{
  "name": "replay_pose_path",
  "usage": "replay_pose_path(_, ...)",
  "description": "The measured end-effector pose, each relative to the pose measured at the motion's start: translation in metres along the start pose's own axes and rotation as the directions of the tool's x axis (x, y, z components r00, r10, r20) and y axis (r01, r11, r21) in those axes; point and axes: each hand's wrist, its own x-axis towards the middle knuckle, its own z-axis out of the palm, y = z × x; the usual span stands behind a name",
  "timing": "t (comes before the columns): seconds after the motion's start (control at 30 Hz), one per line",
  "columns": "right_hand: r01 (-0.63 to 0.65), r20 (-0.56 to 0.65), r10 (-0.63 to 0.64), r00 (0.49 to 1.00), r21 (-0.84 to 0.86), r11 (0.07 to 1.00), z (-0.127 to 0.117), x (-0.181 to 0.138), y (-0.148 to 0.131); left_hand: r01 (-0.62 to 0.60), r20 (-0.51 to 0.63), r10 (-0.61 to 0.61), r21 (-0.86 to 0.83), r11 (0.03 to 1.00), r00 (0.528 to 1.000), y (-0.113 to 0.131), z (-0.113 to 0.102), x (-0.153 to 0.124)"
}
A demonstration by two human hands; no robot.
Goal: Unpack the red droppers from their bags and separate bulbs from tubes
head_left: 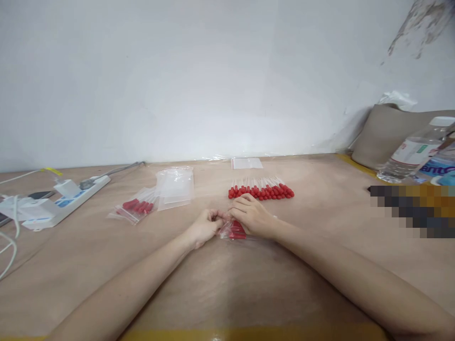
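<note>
Left hand, right hand — both pinching clear bag

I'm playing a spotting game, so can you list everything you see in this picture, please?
handled bag: 1, clear with red inside, at the hands
red-ended sticks: many, red and whitish, in a row beyond the hands
filled bag: at least 1, clear with red inside, left
flat bags: several, clear, overlapping, left of the row
single flat bag: 1, whitish, near the wall
power strip: 1, white, left
plugs: several, mostly white, at the strip
cables: several, white and grey, left
bottle: 1, clear, white cap, right
large bag: 1, grey-brown, behind the bottle
table: 1, brown
wall: whitish, behind
left hand: 1, bare, on the handled bag
right hand: 1, bare, on the handled bag
</note>
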Motion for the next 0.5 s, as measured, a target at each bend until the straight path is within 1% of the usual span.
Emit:
replay_pose_path(0.07,-0.061,0.000,0.061,0.998,0.079,0.995,-0.002,0.001,0.001,-0.052,-0.049,0.055,0.064,0.997,0.997,-0.003,0.000,0.001)
replay_pose_path(0.17,-0.137,-0.031,0.150,0.988,0.261,0.956,-0.008,0.002,0.001,-0.098,-0.090,0.105,0.085,0.992,0.990,-0.005,-0.001,0.001)
replay_pose_path(0.27,-0.173,-0.037,0.204,0.978,0.397,0.901,-0.020,0.002,0.002,-0.145,-0.065,0.158,0.168,0.975,0.985,-0.007,-0.002,0.001)
replay_pose_path(0.3,-0.198,-0.011,0.223,0.975,0.420,0.886,-0.025,0.000,0.001,-0.157,-0.056,0.173,0.214,0.964,0.983,-0.007,-0.002,0.002)
replay_pose_path(0.37,-0.298,0.077,0.294,0.953,0.432,0.852,-0.035,-0.008,0.001,-0.170,-0.050,0.194,0.305,0.937,0.980,-0.008,-0.005,0.004)
replay_pose_path(0.43,-0.418,0.176,0.379,0.908,0.402,0.814,-0.043,-0.020,-0.001,-0.175,-0.038,0.207,0.397,0.901,0.978,-0.008,-0.008,0.005)
replay_pose_path(0.5,-0.508,0.244,0.447,0.861,0.356,0.784,-0.047,-0.034,-0.004,-0.199,-0.011,0.238,0.512,0.836,0.971,-0.008,-0.012,0.005)
